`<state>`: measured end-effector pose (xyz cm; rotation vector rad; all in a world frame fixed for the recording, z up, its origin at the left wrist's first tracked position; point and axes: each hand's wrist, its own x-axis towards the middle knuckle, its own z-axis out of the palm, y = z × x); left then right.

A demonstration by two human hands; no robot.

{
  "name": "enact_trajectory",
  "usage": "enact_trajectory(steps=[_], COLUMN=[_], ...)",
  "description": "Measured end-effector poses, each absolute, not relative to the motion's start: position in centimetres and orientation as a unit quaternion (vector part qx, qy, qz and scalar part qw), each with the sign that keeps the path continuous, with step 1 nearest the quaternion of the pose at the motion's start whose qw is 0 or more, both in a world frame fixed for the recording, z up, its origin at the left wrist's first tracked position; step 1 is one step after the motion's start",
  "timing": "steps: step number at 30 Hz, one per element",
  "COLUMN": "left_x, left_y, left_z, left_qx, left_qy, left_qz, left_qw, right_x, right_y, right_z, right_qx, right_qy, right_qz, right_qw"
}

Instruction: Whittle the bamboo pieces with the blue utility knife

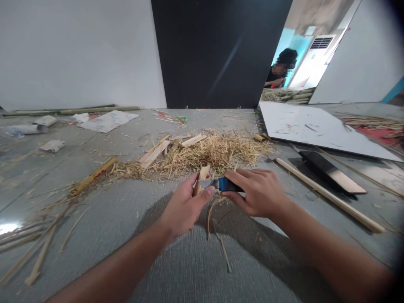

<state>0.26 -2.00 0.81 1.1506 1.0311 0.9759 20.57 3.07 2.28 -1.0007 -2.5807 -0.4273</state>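
Note:
Between the thumb and fingers of my left hand point(187, 201) is a short, pale strip of wood or bamboo point(204, 171), its top end sticking up. My right hand point(257, 190) is closed around the dark handle of a knife with a blue collar point(223, 184). The knife's blade points left and lies against the strip, close to my left thumb. Just beyond both hands spreads a heap of thin shavings point(217, 149). Several flat pale wood pieces point(155, 154) rest on the heap's left side.
A yellow stick with markings point(94, 174) lies at left, a long wooden rod point(328, 193) and a black flat object point(331, 170) at right. A white board point(315, 126) lies behind them. Crumpled paper point(52, 146) is far left. Another person point(280, 71) sits beyond the dark panel point(217, 50).

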Motion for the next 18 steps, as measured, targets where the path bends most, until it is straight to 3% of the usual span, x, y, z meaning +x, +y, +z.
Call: enact_trajectory(steps=[8,18], left_x=[0.0,1.8], left_y=[-1.9,-2.6], left_z=[1.3,0.6], left_qx=[0.493,0.37], left_qy=[0.432,0.396], left_qz=[0.405,0.526], left_qw=[0.638,0.655], right_x=[20.7,18.3], right_y=[3.3,1.1], right_z=[2.5,1.5], right_qx=[-0.356,-0.447], right_qy=[-0.91,-0.877], right_qz=[-0.135,-0.068], right_qw=[0.165,0.161])
